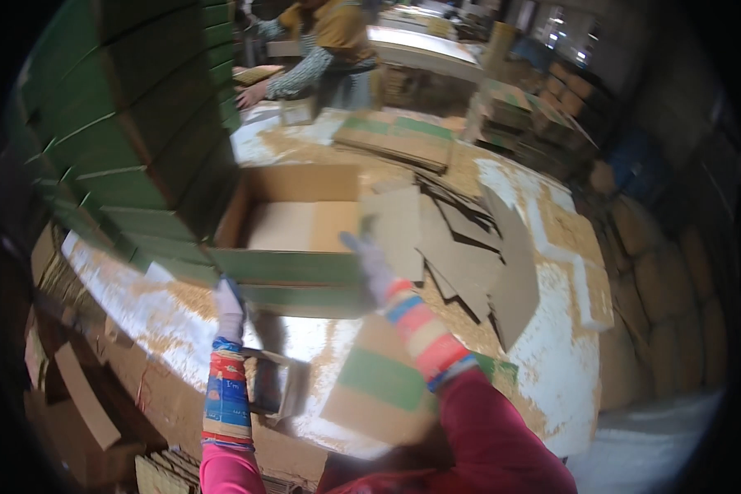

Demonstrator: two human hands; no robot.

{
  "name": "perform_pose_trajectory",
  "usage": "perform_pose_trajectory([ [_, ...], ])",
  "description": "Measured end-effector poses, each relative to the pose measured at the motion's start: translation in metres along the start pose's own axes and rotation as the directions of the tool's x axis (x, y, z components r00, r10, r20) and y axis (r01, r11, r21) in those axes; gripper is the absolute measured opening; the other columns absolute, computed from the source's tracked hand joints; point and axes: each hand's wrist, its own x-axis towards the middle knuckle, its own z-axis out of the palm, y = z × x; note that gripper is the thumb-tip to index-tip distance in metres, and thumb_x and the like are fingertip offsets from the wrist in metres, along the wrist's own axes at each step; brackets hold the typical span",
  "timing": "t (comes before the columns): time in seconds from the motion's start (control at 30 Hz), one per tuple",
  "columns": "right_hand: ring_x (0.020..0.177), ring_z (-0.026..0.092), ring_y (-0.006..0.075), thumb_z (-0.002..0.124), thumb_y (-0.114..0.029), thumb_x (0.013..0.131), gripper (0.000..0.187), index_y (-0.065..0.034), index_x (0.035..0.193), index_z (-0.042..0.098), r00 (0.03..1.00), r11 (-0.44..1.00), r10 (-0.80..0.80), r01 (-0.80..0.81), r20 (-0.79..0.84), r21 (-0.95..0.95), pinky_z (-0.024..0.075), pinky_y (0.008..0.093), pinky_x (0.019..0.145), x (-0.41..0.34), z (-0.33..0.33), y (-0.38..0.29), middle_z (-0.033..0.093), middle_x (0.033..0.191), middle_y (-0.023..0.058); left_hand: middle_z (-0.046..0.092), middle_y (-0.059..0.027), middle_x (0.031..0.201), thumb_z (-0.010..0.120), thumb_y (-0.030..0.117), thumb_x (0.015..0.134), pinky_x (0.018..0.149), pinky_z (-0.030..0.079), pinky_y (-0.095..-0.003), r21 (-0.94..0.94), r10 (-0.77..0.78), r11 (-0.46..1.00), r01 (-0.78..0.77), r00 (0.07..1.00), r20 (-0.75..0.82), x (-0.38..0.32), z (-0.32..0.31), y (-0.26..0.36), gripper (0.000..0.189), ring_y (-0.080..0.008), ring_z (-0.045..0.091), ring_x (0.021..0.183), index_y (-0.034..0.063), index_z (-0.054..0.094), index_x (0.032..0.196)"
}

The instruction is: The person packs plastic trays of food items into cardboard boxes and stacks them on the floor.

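An open cardboard box (290, 268) with a green outside and a bare brown inside is between my two gloved hands. My right hand (373, 265) grips its right side, thumb over the rim; motion blurs the fingers. At the front left lower corner, my left hand (228, 309) holds the box, its fingers partly hidden. A second green band shows below the front wall; whether it belongs to another box I cannot tell. Against the box's left side rises a tall stack of green boxes (129, 129). A flat cardboard sheet with a green band (376, 376) lies nearer to me.
Loose grey-brown cardboard sheets (469, 259) overlap on the worn white table (562, 370). Behind them lies a flat cardboard pile (395, 139). Another person (327, 55) works across the table. Bundled cardboard (667, 296) lines the right; a cardboard carton (86, 426) stands low at left.
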Motion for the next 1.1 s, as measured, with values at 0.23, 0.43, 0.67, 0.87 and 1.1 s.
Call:
perform_pose_trajectory([
  [0.23, 0.112, 0.045, 0.0420, 0.054, -0.038, 0.084, 0.059, -0.0025, 0.130, 0.047, 0.792, 0.153, -0.609, 0.156, 0.031, -0.976, 0.0357, 0.0512, 0.097, -0.128, -0.065, 0.020, 0.049, 0.121, 0.0245, 0.039, -0.0240, 0.138, 0.076, 0.025, 0.072, 0.110, 0.025, -0.0454, -0.054, 0.576, 0.774, -0.630, 0.668, 0.471, -0.220, 0.023, 0.139, 0.079, -0.0382, 0.036, 0.129, -0.0023, 0.038, 0.135],
  [0.43, 0.125, 0.038, 0.0377, 0.048, -0.034, 0.083, 0.051, -0.0067, 0.125, 0.050, 0.906, 0.034, -0.329, 0.291, 0.264, -0.956, 0.0264, 0.0553, 0.106, -0.400, -0.099, 0.142, 0.042, 0.133, 0.0227, 0.027, -0.0257, 0.142, 0.065, 0.065, 0.066, 0.109, 0.013, -0.0586, -0.298, 0.024, 0.258, -0.919, -0.302, 0.953, -0.306, 0.054, 0.064, 0.098, -0.0432, 0.023, 0.133, 0.0149, 0.031, 0.143],
  [0.67, 0.115, 0.047, 0.0320, 0.055, -0.029, 0.081, 0.048, -0.0068, 0.124, 0.051, 0.893, 0.150, -0.073, 0.451, 0.445, -0.880, 0.0365, 0.0427, 0.098, -0.409, -0.146, 0.006, 0.051, 0.122, 0.0177, 0.041, -0.0285, 0.135, 0.063, 0.062, 0.066, 0.110, 0.022, -0.0497, -0.367, -0.012, 0.214, -0.905, -0.378, 0.926, -0.314, 0.059, 0.121, 0.094, -0.0476, 0.035, 0.127, 0.0120, 0.036, 0.142],
  [0.87, 0.075, 0.056, 0.0209, 0.066, -0.030, 0.074, 0.027, -0.0126, 0.092, 0.059, 0.673, 0.025, -0.711, 0.315, 0.205, -0.949, 0.0440, 0.0365, 0.064, -0.373, -0.197, -0.064, 0.056, 0.080, 0.0036, 0.066, -0.0111, 0.098, 0.058, 0.017, 0.083, 0.078, 0.048, -0.0284, 0.075, -0.216, 0.881, -0.467, -0.257, 0.942, -0.286, 0.077, 0.280, 0.052, -0.0148, 0.060, 0.085, -0.0025, 0.050, 0.130],
  [1.1, 0.121, 0.041, 0.0372, 0.057, -0.050, 0.078, 0.073, -0.0048, 0.134, 0.043, 0.879, -0.119, -0.449, -0.236, -0.160, -0.964, 0.0243, 0.0604, 0.104, -0.327, -0.157, -0.071, 0.047, 0.125, 0.0192, 0.060, -0.0044, 0.097, 0.054, 0.041, 0.094, 0.071, 0.048, -0.0261, 0.010, -0.094, 0.921, -0.388, -0.199, 0.975, -0.181, 0.142, 0.215, 0.064, -0.0102, 0.055, 0.081, -0.0035, 0.038, 0.138],
])
